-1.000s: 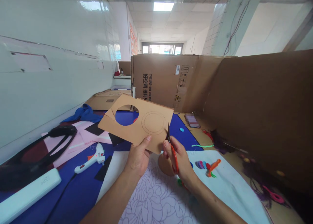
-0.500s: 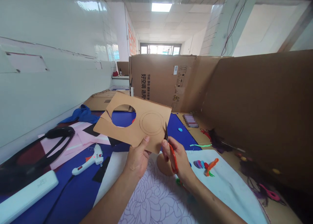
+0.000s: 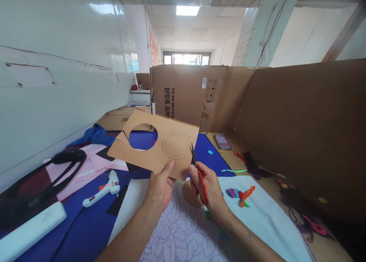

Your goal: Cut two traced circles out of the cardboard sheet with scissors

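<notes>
My left hand point(image 3: 161, 186) grips the lower edge of a brown cardboard sheet point(image 3: 177, 165), thumb on its front face. The sheet has a round hole on its left, with a slit running from the hole to the left edge. Two pencil circles, one inside the other, are drawn on its right half. My right hand point(image 3: 210, 182) is closed around orange-handled scissors point(image 3: 203, 187). Their dark blades point up at the sheet's right edge, beside the drawn circles. A round cardboard disc point(image 3: 190, 195) lies below on the white cloth, partly hidden by my right hand.
A white cloth with flower line drawing point(image 3: 177, 235) covers the near table. At left are a glue gun point(image 3: 103, 191), a white oblong case point(image 3: 34, 227) and pink sheets point(image 3: 94, 159). Coloured pipe-cleaner pieces point(image 3: 246, 195) lie at right. Tall cardboard walls point(image 3: 188, 90) stand behind.
The view has shifted very slightly. Both hands, the cardboard sheet and the scissors keep nearly the same positions, with the blades still at the sheet's right edge.
</notes>
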### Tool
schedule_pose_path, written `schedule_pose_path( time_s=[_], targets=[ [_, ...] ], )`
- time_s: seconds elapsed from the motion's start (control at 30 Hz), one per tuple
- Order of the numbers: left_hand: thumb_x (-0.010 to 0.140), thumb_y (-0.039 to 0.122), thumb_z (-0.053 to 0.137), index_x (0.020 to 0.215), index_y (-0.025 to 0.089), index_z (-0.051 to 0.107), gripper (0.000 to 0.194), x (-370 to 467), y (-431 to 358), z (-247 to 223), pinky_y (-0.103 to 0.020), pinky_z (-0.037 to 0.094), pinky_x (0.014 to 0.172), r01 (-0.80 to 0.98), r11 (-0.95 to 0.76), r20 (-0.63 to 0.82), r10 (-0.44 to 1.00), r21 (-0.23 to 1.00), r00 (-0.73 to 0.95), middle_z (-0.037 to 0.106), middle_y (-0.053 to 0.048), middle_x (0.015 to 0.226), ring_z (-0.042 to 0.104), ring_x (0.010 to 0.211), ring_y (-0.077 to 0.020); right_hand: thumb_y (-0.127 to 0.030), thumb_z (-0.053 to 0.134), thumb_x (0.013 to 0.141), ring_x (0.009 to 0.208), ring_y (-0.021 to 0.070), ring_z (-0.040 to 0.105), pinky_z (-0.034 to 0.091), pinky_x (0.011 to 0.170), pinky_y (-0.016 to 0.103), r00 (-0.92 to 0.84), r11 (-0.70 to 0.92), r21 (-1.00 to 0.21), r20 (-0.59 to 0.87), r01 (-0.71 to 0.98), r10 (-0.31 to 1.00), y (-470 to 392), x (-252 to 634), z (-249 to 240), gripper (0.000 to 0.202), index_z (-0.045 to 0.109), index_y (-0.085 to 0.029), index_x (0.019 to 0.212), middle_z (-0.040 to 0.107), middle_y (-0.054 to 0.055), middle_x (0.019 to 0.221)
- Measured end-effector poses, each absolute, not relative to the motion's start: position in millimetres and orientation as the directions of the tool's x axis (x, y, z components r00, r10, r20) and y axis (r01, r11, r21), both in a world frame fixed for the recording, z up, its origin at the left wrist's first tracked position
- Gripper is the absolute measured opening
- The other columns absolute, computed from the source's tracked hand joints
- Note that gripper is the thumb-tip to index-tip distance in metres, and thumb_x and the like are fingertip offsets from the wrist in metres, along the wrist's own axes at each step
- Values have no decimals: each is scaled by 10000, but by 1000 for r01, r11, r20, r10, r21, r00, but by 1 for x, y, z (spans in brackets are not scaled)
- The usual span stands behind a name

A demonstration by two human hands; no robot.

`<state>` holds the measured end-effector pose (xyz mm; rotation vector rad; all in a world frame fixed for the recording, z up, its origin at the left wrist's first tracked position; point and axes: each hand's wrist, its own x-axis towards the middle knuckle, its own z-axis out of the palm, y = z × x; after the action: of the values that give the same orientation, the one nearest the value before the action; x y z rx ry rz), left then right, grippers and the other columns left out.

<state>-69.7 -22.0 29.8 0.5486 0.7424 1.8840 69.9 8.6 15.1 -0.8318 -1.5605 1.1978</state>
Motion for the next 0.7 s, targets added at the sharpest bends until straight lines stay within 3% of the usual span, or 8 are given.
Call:
schedule_pose_path(
  time_s=[0.37, 0.7],
  targets=[
    [753, 275, 943, 1476, 279, 637, 785, -63, -27, 32, -417, 628, 975, -644, -311, 32, 913, 699, -407, 745, -133, 1401, 727, 1249, -317, -697, 633, 975, 557, 137, 463, 376, 534, 262, -264, 343, -938, 345, -52, 901, 10, 69, 18, 518, 479, -247, 769, 507, -58, 616],
    [750, 277, 943, 1477, 304, 636, 790, -58, -30, 36, -469, 575, 1092, -612, -359, 69, 893, 705, -444, 720, -118, 1448, 673, 1341, -330, -732, 592, 986, 446, 127, 372, 249, 435, 267, -270, 295, -955, 293, -33, 917, 6, 71, 18, 522, 490, -259, 789, 467, -75, 509]
  ],
)
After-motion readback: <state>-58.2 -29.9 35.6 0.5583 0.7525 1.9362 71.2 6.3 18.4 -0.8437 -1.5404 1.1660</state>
